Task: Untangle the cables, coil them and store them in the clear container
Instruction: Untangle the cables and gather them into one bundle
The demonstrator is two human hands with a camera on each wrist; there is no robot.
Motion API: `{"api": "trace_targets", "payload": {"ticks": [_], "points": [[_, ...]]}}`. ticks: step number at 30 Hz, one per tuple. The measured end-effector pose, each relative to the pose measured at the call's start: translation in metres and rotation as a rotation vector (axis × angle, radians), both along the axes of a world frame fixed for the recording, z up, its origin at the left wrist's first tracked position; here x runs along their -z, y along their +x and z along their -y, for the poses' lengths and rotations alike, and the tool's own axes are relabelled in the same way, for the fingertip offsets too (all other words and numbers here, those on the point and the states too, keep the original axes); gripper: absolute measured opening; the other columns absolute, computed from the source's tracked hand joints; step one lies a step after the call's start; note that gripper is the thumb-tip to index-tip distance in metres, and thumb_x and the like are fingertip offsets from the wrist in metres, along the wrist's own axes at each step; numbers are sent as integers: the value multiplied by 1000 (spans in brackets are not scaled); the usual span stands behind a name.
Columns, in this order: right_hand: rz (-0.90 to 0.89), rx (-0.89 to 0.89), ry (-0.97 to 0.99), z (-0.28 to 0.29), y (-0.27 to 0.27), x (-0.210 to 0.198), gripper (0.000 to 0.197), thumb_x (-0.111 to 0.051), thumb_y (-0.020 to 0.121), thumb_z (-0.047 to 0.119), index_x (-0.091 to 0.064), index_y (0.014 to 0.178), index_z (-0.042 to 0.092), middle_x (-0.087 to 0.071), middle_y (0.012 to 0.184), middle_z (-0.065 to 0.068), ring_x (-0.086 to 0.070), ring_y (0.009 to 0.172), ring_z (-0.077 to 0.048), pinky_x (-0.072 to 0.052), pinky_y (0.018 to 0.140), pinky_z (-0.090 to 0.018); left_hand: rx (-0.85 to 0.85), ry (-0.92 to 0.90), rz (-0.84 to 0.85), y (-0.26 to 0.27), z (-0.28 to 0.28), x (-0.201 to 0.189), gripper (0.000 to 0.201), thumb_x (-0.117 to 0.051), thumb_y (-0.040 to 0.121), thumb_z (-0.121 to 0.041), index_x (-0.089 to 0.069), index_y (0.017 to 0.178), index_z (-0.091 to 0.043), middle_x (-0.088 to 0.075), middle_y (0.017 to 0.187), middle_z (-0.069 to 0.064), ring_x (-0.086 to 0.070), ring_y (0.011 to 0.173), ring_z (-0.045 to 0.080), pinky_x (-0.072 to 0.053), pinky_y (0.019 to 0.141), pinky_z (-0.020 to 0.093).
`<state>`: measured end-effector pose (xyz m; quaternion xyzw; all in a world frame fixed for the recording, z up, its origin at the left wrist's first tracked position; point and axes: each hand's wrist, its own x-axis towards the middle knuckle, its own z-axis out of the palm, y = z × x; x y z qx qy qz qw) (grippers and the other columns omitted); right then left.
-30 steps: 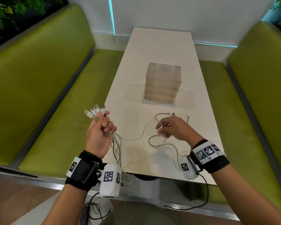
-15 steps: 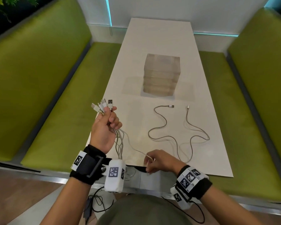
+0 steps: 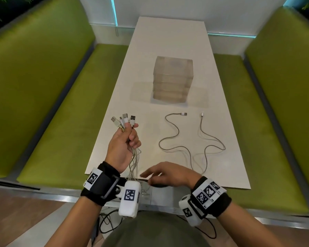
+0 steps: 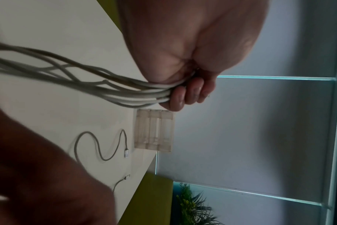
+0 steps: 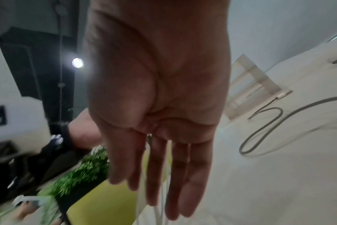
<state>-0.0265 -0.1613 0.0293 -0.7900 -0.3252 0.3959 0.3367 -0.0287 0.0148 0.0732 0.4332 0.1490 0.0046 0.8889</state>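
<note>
My left hand (image 3: 127,138) grips a bundle of several white cables (image 3: 126,121) near their plugs, held up over the table's left edge; the strands (image 4: 98,85) hang down past the near edge. My right hand (image 3: 161,176) is at the table's near edge with fingers straight, reaching toward the hanging strands; white strands (image 5: 168,172) show behind its fingers (image 5: 188,175). One grey braided cable (image 3: 175,139) lies in loose curves on the table, both plugs pointing away. The clear container (image 3: 171,81) stands further back at the table's middle.
The white table (image 3: 168,36) runs away from me between two green benches (image 3: 64,107) (image 3: 253,122). Black wires (image 3: 105,221) lie on the floor below the near edge. A plant (image 4: 192,205) stands beyond the right bench.
My right hand left the grey cable on the table, drew back to the near edge, and now has straightened fingers moving left toward the hanging strands. The left hand stayed raised with the bundle.
</note>
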Motion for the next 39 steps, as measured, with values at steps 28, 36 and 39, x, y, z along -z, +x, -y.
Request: {"api": "trace_targets", "payload": {"ticks": [28,36,39], "points": [[115,699,496,3,7,-48,7,-66,87,12,-70,90,17,-70,77,1,-63,71,-7,-47,68,-15,57,13,-49,14,15,6,39,-46,88,-47,-52,90,-9,-32,56,-5,-28,48,8,-27,49,21],[63,648,436,-16,-9,-31,8,-66,87,19,-71,93,17,-69,76,5,-62,69,-11,-53,68,-24,1,53,-44,17,13,10,26,-47,92,-39,-50,86,-14,-41,65,-2,-32,54,9,-30,50,20],[60,669,421,-21,-10,-29,6,-63,89,20,-69,89,18,-69,74,1,-62,68,-14,-53,67,-28,-16,35,-74,17,14,8,30,-43,94,-41,-49,83,-14,-46,60,-2,-41,56,11,-36,57,23]]}}
